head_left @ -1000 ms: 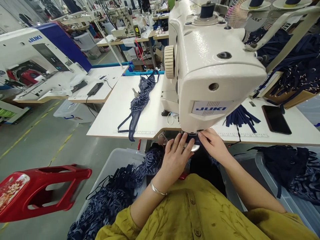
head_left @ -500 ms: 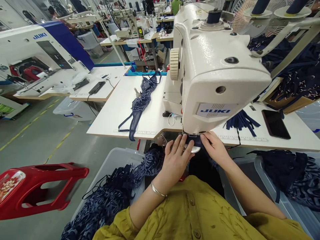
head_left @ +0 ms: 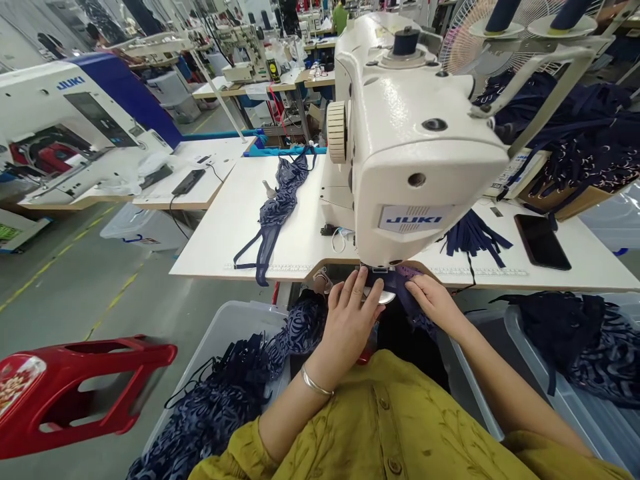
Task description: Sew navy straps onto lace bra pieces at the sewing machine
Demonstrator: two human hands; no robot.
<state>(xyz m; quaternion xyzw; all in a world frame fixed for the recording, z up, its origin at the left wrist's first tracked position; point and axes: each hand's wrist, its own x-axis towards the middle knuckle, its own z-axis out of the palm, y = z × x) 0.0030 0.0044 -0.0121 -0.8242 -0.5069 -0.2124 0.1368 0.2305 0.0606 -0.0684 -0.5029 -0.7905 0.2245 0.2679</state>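
At the sewing machine (head_left: 430, 173), a navy bra (head_left: 403, 288) lies under the head, its dark band at the presser foot and a sheer purplish part hanging to the right. My left hand (head_left: 353, 303) rests on the band with its fingers stretched out and apart, the fingertips close to the foot. Just right of the machine head, my right hand (head_left: 433, 300) pinches the bra's edge between thumb and fingers. Another navy patterned bra (head_left: 283, 203) is spread on the white table (head_left: 215, 233) to the left.
A plastic bin (head_left: 227, 320) at my left holds several patterned bras; another bin (head_left: 525, 340) with dark garments stands at my right. On the tabletop are a phone (head_left: 543, 241) and a bunch of navy straps (head_left: 475, 237). A red stool (head_left: 90, 387) lies on the floor.
My right hand has moved slightly right and down, and more of the bra's sheer part now shows beside it. My left hand stays almost in place. The view has shifted a little.
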